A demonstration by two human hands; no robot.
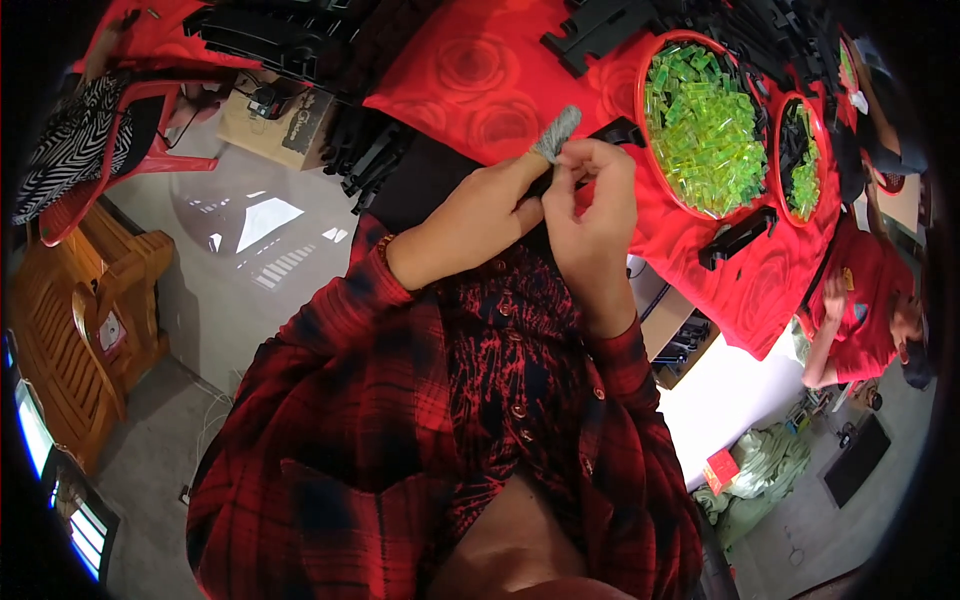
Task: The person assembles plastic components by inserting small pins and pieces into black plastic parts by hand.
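My left hand (pixel 465 225) is raised in front of my chest, one finger stretched out and covered by a grey cloth-like finger sleeve (pixel 560 133). Its other fingers are bent in and mostly hidden; whether they hold anything cannot be seen. With thumb and forefinger closed, my right hand (pixel 597 210) pinches the lower edge of the sleeve. Close beyond the right hand, a black plastic part (pixel 618 133) lies by a red basin (pixel 643 100) heaped with clear yellow-green blocks (pixel 705 130).
A red rose-patterned cloth (pixel 480 75) covers the table. A smaller red basin (pixel 780 195) holds green and black pieces. Black plastic parts (pixel 265 40) are piled behind. A cardboard box (pixel 270 125) and wooden chair (pixel 80 330) stand left. A person in red (pixel 860 300) is at right.
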